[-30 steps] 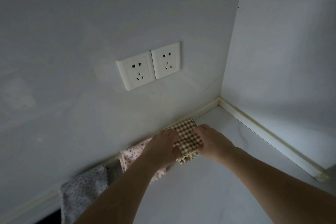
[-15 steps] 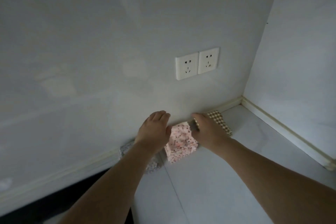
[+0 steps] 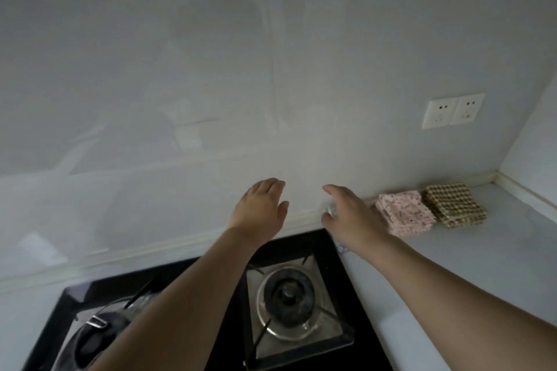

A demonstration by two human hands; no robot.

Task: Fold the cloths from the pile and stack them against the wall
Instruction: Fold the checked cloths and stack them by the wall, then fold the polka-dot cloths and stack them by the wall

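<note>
A folded brown checked cloth (image 3: 455, 203) lies on the white counter by the back wall, near the corner. Just left of it, touching, lies a folded pink speckled cloth (image 3: 405, 215). A grey-white speckled cloth (image 3: 330, 210) peeks out under my right hand (image 3: 351, 214), which hovers over it with fingers apart. My left hand (image 3: 261, 203) is open in the air near the wall, left of the right hand and above the stove's back edge. Neither hand holds anything.
A black gas stove (image 3: 301, 253) with a steel burner (image 3: 287, 298) sits below my arms. A dark pot lid or kettle (image 3: 96, 337) is at the lower left. Two white wall sockets (image 3: 452, 111) are above the cloths. The white counter (image 3: 482, 265) runs right to the side wall.
The view has swung left, bringing the stove into sight. Both hands have left the pink and checked cloths and moved left along the wall.
</note>
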